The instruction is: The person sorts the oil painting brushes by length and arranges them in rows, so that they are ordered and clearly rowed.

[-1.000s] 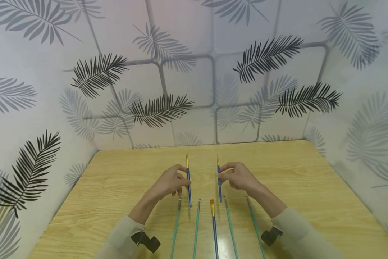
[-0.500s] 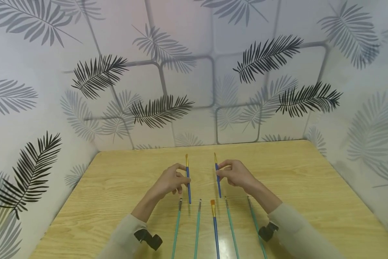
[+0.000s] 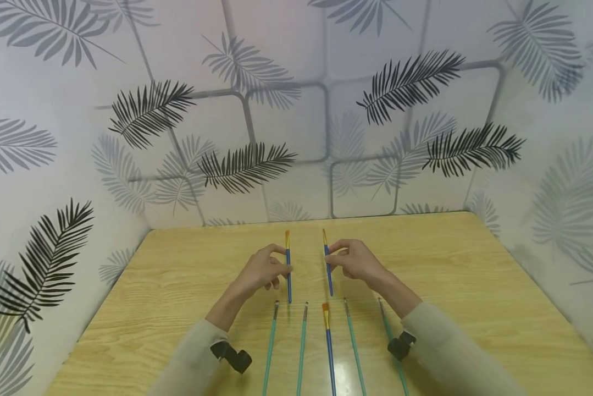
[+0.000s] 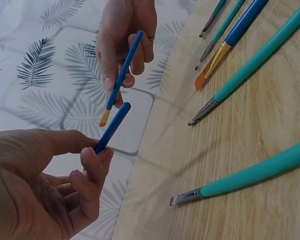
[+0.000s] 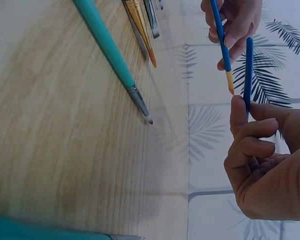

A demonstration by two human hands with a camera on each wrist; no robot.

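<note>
In the head view my left hand (image 3: 260,269) pinches a blue paintbrush (image 3: 289,283) between thumb and fingers, its orange bristles pointing to the far wall. Facing it, my right hand (image 3: 358,260) pinches a second blue paintbrush (image 3: 330,280), tilted slightly, bristles also away from me. A gap separates the two brushes. Both are held above the table, as the left wrist view shows, where the blue handle (image 4: 112,127) sits between my left thumb and finger. The right wrist view shows my right fingers around the other handle (image 5: 248,75), its bristle end hidden.
Nearer me on the wooden table (image 3: 177,286) lies a spread row of brushes: a blue flat brush (image 3: 329,346) in the middle, with teal brushes (image 3: 270,346) on either side. A leaf-patterned wall covering (image 3: 286,126) rises behind the table.
Both hands have moved slightly farther from me, carrying their brushes. The right hand has also shifted left, narrowing the gap, and its brush has tilted. The row on the table is unchanged.
</note>
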